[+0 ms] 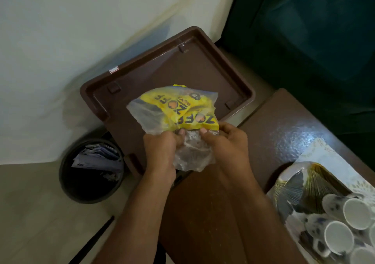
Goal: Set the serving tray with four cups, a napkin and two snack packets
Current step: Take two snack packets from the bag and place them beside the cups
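A clear plastic bag [146, 115] with yellow snack packets [182, 107] inside is held up in the middle of the view. My left hand [160, 148] and my right hand [227, 142] both grip the bag's bunched lower end, side by side. The bag hangs over an upturned brown plastic stool or table [203, 65]. At the lower right, a patterned serving tray [316, 162] lies on the brown table [284, 126]. Several white cups with dark spots [345, 225] stand on it, and a gold-patterned sheet [316, 184] lies beside them.
A dark round waste bin [89, 172] with paper in it stands on the floor at the left. A pale wall fills the upper left. A dark green upholstered seat [314, 30] is at the upper right.
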A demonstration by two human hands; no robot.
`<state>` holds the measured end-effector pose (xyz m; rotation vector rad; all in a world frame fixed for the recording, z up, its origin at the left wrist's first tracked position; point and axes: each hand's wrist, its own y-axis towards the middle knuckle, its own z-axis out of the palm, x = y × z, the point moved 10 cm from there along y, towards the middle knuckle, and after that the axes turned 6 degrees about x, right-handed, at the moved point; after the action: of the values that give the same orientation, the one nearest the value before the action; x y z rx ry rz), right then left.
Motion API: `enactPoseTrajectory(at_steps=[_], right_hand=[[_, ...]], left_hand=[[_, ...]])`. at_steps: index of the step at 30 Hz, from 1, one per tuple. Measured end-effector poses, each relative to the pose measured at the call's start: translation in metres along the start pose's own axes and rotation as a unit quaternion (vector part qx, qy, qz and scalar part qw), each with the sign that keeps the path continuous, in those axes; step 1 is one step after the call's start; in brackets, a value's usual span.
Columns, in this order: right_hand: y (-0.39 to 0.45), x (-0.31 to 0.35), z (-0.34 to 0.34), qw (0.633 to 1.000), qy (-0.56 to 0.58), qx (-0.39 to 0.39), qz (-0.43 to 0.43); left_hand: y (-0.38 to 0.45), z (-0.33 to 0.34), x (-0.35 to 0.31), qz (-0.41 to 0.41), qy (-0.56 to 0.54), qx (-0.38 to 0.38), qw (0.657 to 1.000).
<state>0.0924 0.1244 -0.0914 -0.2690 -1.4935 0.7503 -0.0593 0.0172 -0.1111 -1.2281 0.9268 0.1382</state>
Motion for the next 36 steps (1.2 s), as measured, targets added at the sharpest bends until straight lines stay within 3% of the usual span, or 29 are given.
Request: enactPoseTrajectory(at_steps=[8, 12, 18, 23, 25, 27, 29, 31, 36], right_hand=[[0.001, -0.012, -0.019, 0.997, 0.025, -0.069, 0.023], [-0.005, -0.019, -0.007, 0.997, 0.049, -0.031, 0.049], [-0.005, 0.003, -0.006, 0.995, 0.043, -0.085, -0.017], [0.006, 0.024, -0.003, 0.992, 0.033, -0.096, -0.072], [0.007, 0.021, 0.002, 0.993, 0.042, -0.08, -0.073], [0.005, 0.014, 0.007, 0.994, 0.056, -0.073, -0.052], [0.002, 0.009, 0.013, 0.997, 0.054, -0.057, -0.019], [0.001, 0.013, 0.018, 0.998, 0.051, -0.046, -0.01], [0.001, 0.039, 0.016, 0.992, 0.042, -0.08, -0.086]], left_hand=[[-0.004, 0.006, 0.002, 0.021, 0.081, 0.068, 0.994], [-0.008, 0.012, -0.005, 0.047, 0.092, 0.114, 0.988], [-0.006, 0.003, -0.036, 0.085, 0.04, 0.096, 0.991], [-0.007, 0.016, -0.047, 0.096, -0.052, 0.201, 0.974], [-0.002, 0.01, -0.038, 0.067, -0.058, 0.166, 0.982], [0.002, -0.004, -0.037, 0.082, -0.038, 0.099, 0.991], [0.003, -0.01, -0.037, 0.087, -0.026, 0.083, 0.992], [0.003, -0.01, -0.045, 0.105, -0.04, 0.115, 0.987], [-0.004, -0.003, -0.075, 0.148, -0.08, 0.175, 0.97]])
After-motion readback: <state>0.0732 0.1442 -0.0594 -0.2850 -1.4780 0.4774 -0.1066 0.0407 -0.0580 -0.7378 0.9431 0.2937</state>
